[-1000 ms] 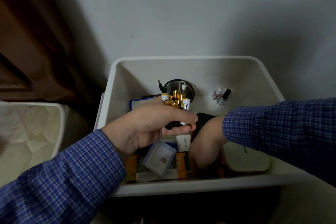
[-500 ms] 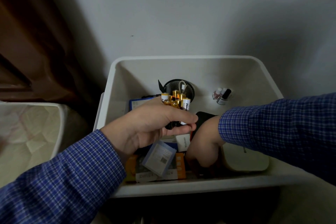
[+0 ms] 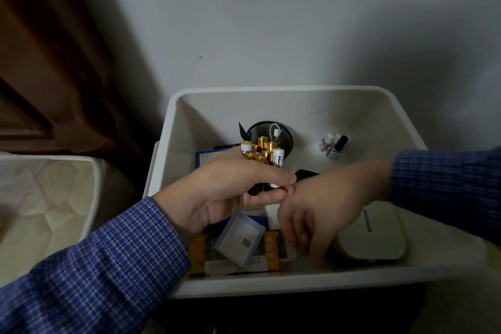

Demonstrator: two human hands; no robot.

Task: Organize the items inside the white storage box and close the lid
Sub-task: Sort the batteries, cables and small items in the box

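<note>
The fingers [image 3: 271, 179] of the left hand [image 3: 217, 192] are curled round a bundle of gold and white cylindrical batteries [image 3: 261, 153], held upright above the middle of the open white plastic storage box [image 3: 298, 89]; a small black object also sits inside that grip, though what it is cannot be made out. The right hand [image 3: 325, 206] reaches down into the near part of the box, its fingers bent downward toward the floor of the box, and a small gold piece, perhaps another battery, shows among the fingertips; motion blur there leaves it unclear whether it is actually gripped.

Inside the box, a black wire-mesh round cup [image 3: 284, 135] stands toward the far wall, just behind the held batteries, with a white looped cord in it. To its right, apart from it, lie a few small bottles with white and black caps [image 3: 334, 145]. A flat white rounded case with dark lettering [image 3: 376, 236] lies at the near right, partly under the right wrist. At the near left lie flat orange-edged packets [image 3: 271, 252] with a pale blue translucent square case [image 3: 240, 238] tilted on top. A blue-edged flat box [image 3: 206, 158] shows behind the left hand.

Both arms wear blue checked sleeves [image 3: 108, 266]. A second pale bin [image 3: 89, 198] stands to the left, beside a brown curtain [image 3: 40, 62].
</note>
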